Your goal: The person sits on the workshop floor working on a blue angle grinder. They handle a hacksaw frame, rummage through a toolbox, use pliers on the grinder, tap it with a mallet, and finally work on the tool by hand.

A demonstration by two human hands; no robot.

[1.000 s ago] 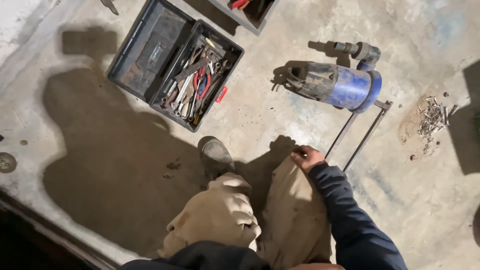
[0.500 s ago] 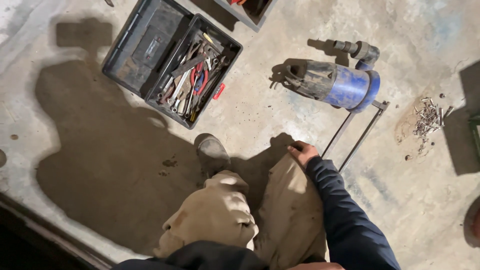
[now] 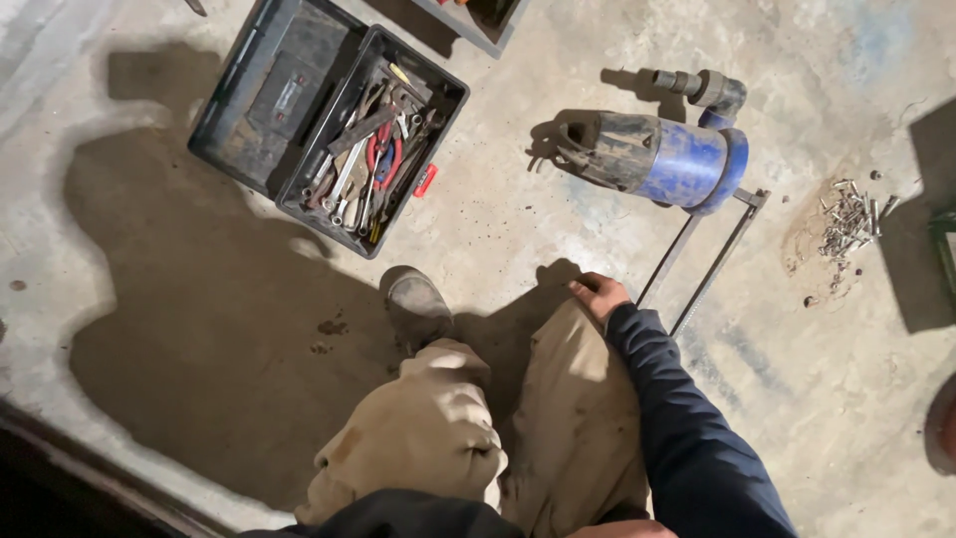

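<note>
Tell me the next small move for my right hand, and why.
Probably reach forward to the thin metal frame: your right hand rests on your knee, holding nothing, and the frame lies on the floor just beyond it, beside the blue motor.

— What stays hidden here?
— The left hand is out of view, and the right hand [image 3: 600, 296] curls on the tan trouser knee [image 3: 573, 399], fingers tucked under.
— Anything cut off?
— The second grey plastic tray [image 3: 478, 22] at the concrete floor's top edge; the dark round object [image 3: 941, 423] at right.
</note>
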